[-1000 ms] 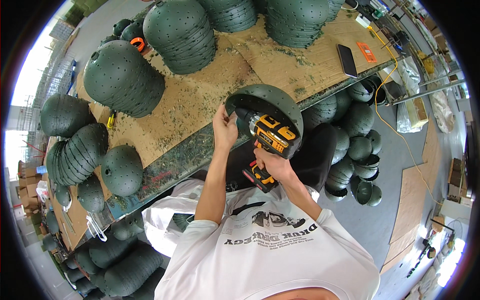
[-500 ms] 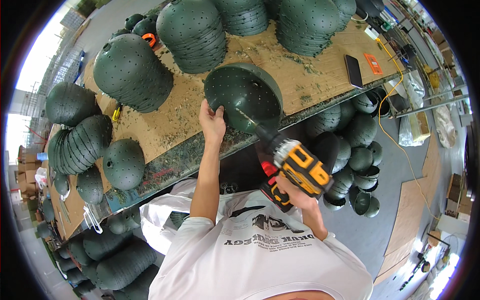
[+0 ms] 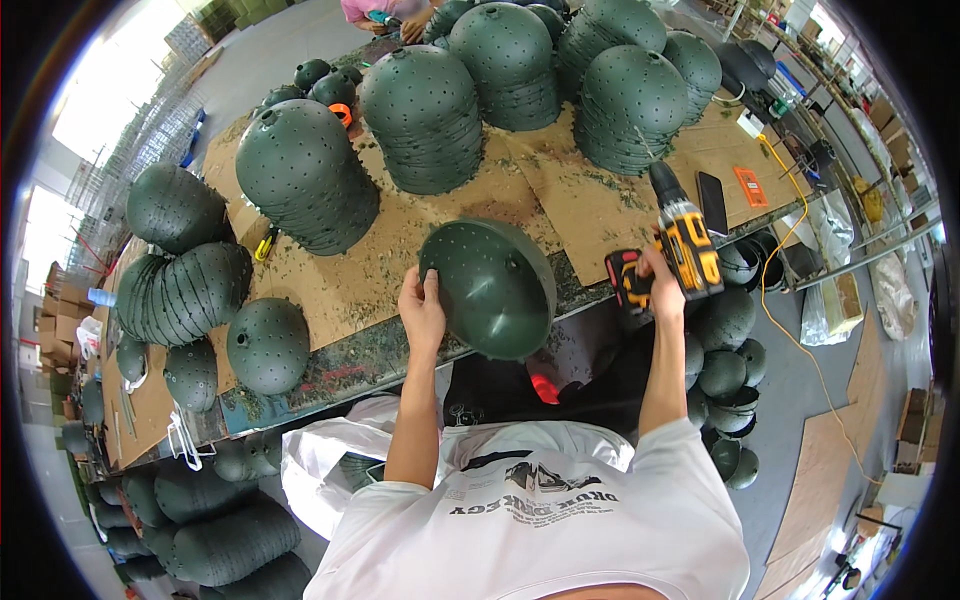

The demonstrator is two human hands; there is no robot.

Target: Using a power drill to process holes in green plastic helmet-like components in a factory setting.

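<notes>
My left hand (image 3: pixel 424 308) grips the rim of a dark green plastic bowl (image 3: pixel 490 290), thumb over its inner wall. The bowl is tilted with its hollow facing me at the table's near edge, and small holes dot its wall. In my right hand (image 3: pixel 662 280) is a yellow and black cordless drill (image 3: pixel 688 245), its long bit pointing up and away. The bit is apart from the bowl, to its right, and shows in front of a stack of upturned green bowls (image 3: pixel 630 105).
Further stacks of perforated green bowls (image 3: pixel 420 115) stand along the cardboard-covered table (image 3: pixel 400 235), among green shavings. A black phone (image 3: pixel 712 203), an orange card (image 3: pixel 750 187) and a yellow cable (image 3: pixel 765 260) lie at right. A yellow-handled cutter (image 3: pixel 265 244) lies at left. Across the table a person's hand (image 3: pixel 412 30) shows.
The drill has come out of the bowl and moved up and to the right in my right hand. The bowl sits lower in view, still in my left hand. The view has shifted, showing another person.
</notes>
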